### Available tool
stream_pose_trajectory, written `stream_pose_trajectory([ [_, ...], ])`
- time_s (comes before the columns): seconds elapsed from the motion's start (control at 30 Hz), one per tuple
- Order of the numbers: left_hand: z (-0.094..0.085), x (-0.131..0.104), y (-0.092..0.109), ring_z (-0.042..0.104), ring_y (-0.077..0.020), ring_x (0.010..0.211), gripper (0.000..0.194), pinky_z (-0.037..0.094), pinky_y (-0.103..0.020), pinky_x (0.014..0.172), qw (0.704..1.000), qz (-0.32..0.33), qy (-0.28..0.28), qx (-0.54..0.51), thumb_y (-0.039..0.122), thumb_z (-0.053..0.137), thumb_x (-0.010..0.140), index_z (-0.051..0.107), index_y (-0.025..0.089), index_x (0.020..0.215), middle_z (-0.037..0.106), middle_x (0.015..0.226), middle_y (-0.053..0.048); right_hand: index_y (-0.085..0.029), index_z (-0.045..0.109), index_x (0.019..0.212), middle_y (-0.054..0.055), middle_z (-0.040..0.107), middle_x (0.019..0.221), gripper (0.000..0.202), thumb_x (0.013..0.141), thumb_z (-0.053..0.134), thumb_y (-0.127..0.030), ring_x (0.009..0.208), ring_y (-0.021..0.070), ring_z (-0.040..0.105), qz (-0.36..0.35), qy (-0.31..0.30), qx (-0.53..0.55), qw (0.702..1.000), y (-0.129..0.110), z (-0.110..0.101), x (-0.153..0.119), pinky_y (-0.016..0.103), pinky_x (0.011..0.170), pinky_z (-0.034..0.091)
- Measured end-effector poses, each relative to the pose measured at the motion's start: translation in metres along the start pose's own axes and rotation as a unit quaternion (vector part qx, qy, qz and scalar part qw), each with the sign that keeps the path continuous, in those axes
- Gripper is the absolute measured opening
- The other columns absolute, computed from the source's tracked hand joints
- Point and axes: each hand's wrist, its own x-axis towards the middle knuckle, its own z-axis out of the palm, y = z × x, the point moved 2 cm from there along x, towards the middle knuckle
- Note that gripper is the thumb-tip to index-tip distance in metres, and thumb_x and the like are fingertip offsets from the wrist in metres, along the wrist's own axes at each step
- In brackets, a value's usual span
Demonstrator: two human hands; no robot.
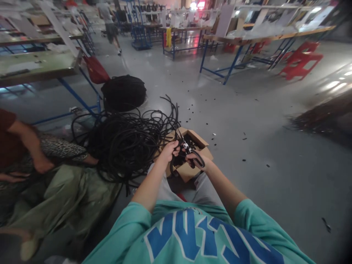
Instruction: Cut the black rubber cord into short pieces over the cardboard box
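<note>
My right hand (206, 160) is closed around the dark handles of a pair of scissors (186, 146), whose blades point up and away from me. Pinched in my left hand (168, 151) is a black tube (172, 167) that hangs down beside the box. Both hands are over an open cardboard box (188, 172) between my knees, with small black pieces (189, 141) inside. To the left of the box spreads a tangled heap of long black tubes (118, 143). Whether the blades touch the tube cannot be made out.
A seated person (19, 146) is close on my left, beside a green sheet (68, 194). Behind the heap lies a round black bundle (125, 91). Small black bits dot the grey floor (247, 121). Farther off stand blue-legged tables (233, 66) and red stools (301, 62).
</note>
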Motion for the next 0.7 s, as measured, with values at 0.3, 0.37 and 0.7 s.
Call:
stream_pose_trajectory([
  [0.3, -0.003, -0.004, 0.01, 0.028, -0.0016, 0.031, 0.033, 0.021, -0.016, 0.034, 0.999, 0.027, 0.033, -0.017, 0.042, 0.061, 0.074, 0.054, 0.011, 0.082, 0.041, 0.047, 0.007, -0.013, 0.058, 0.107, -0.007, 0.047, 0.048, 0.056, 0.052, 0.068, -0.02, 0.044, 0.0091, 0.043, -0.027, 0.05, -0.09, 0.994, -0.001, -0.004, -0.011, 0.022, 0.042, 0.028],
  [0.37, -0.001, -0.006, 0.012, 0.028, -0.0014, 0.031, 0.033, 0.021, -0.016, 0.034, 0.999, 0.025, 0.03, -0.015, 0.042, 0.061, 0.074, 0.054, 0.011, 0.083, 0.04, 0.048, 0.007, -0.014, 0.059, 0.107, -0.008, 0.044, 0.046, 0.056, 0.052, 0.068, -0.02, 0.043, 0.0089, 0.041, -0.037, 0.056, -0.104, 0.992, -0.004, -0.004, -0.014, 0.022, 0.043, 0.028],
  [0.7, 0.005, -0.015, 0.021, 0.028, -0.0006, 0.032, 0.036, 0.018, -0.015, 0.034, 0.999, 0.031, 0.017, 0.018, 0.044, 0.064, 0.07, 0.056, 0.01, 0.08, 0.04, 0.047, 0.007, -0.017, 0.066, 0.097, -0.004, 0.052, 0.058, 0.048, 0.049, 0.069, -0.017, 0.053, 0.0097, 0.044, -0.07, 0.064, -0.14, 0.986, -0.012, -0.006, -0.023, 0.023, 0.049, 0.033],
])
